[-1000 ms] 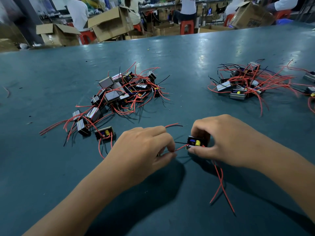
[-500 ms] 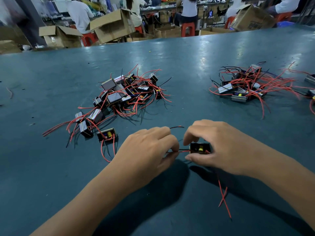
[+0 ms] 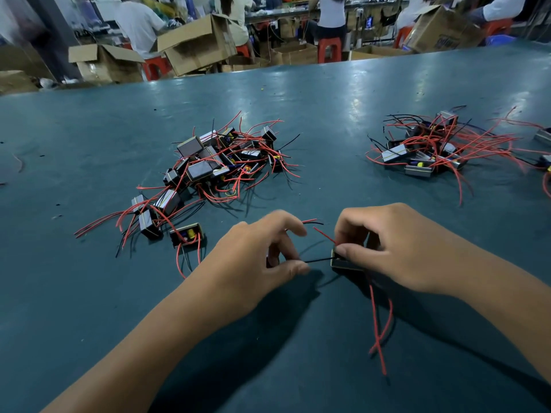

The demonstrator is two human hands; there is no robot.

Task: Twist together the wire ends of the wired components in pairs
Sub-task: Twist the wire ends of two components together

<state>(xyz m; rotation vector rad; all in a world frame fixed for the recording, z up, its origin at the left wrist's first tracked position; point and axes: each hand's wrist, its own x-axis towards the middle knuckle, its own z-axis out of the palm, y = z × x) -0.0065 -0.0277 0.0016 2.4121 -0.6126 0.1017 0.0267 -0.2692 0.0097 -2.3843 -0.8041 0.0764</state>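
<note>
A small wired component [image 3: 346,263] was held against the green table [image 3: 89,308] near the centre of the frame, the right hand [image 3: 396,251] curled over it with thumb and fingers pinched on its casing. From the component's nine o'clock side a thin black wire [image 3: 317,259] ran out level to the left hand [image 3: 253,263], where it was pinched between thumb and fingertips; a short red wire [image 3: 325,235] rose free toward eleven o'clock, and a red-and-black wire end [image 3: 311,222] showed past the left knuckles — whether that end was gripped too could not be told. Two longer red leads [image 3: 378,326] trailed from under the component toward six o'clock. At ten o'clock lay a heap of components [image 3: 214,162] with loose wires, and at two o'clock a second heap [image 3: 423,153]. The piece was judged light and rigid, easily pinned by its casing, while the wires were judged thin, limp and springy — best taken close to the bare tips, where two ends can be rolled together without slipping or straining the joint at the casing.
</note>
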